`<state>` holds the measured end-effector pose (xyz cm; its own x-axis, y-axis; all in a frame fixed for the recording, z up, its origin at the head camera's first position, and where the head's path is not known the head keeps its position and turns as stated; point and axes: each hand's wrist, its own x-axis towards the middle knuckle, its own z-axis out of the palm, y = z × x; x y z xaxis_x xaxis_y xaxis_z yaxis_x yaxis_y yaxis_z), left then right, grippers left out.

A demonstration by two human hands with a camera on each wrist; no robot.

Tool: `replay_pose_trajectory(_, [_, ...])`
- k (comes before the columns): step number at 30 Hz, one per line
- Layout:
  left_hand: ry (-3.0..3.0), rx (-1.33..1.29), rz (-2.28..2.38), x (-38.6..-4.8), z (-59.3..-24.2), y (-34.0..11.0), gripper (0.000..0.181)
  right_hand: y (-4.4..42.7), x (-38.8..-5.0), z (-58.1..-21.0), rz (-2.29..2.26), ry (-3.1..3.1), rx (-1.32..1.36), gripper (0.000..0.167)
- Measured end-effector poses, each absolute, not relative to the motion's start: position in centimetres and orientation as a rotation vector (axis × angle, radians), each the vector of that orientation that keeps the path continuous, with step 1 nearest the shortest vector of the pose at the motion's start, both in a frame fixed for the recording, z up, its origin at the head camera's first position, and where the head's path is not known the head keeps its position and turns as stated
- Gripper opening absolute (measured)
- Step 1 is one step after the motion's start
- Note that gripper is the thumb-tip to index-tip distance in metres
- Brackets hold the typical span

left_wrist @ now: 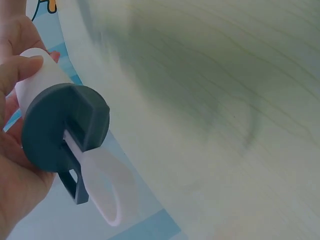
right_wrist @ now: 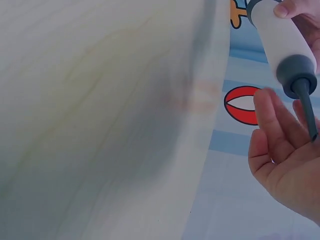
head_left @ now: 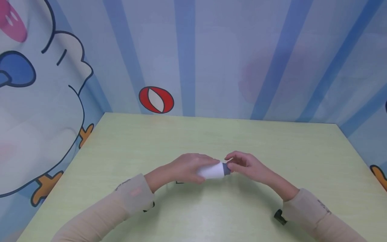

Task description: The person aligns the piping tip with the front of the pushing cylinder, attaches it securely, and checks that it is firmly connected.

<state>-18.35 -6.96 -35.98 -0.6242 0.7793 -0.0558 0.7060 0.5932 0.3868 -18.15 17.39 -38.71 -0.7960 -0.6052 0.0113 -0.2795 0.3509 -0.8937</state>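
Observation:
My left hand (head_left: 188, 168) grips the white body of a bottle-like cylinder (head_left: 213, 171), held on its side a little above the table. One end carries a dark grey-green cap (left_wrist: 45, 132) with a slot and a pale loop (left_wrist: 119, 205) hanging from it. Out of the other end comes a long, thin dark grey nozzle (right_wrist: 303, 102). My right hand (head_left: 249, 168) is beside that nozzle end, palm facing it, fingers loosely bent and apart. In the right wrist view the nozzle tip lies in front of the palm; whether they touch, I cannot tell.
A pale yellow-green table (head_left: 272, 144) lies under both hands. Behind it stands a blue striped backdrop (head_left: 217, 67) with a printed red and white ball (head_left: 156, 99). A small dark mark (head_left: 179, 182) shows on the table beside the left hand.

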Motion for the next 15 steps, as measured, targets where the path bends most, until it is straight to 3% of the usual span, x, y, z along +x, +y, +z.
replay_pose_trajectory(4, [2.596,1.217,0.498,-18.45,-36.19,-7.05,0.061,17.3,-17.97,-38.74,-1.366,2.364,-0.836,0.034])
replay_pose_trajectory(15, [2.582,1.238,0.511,-18.45,-36.22,-6.96,0.06,17.21,-17.81,-39.02,-1.395,2.369,-0.851,0.021])
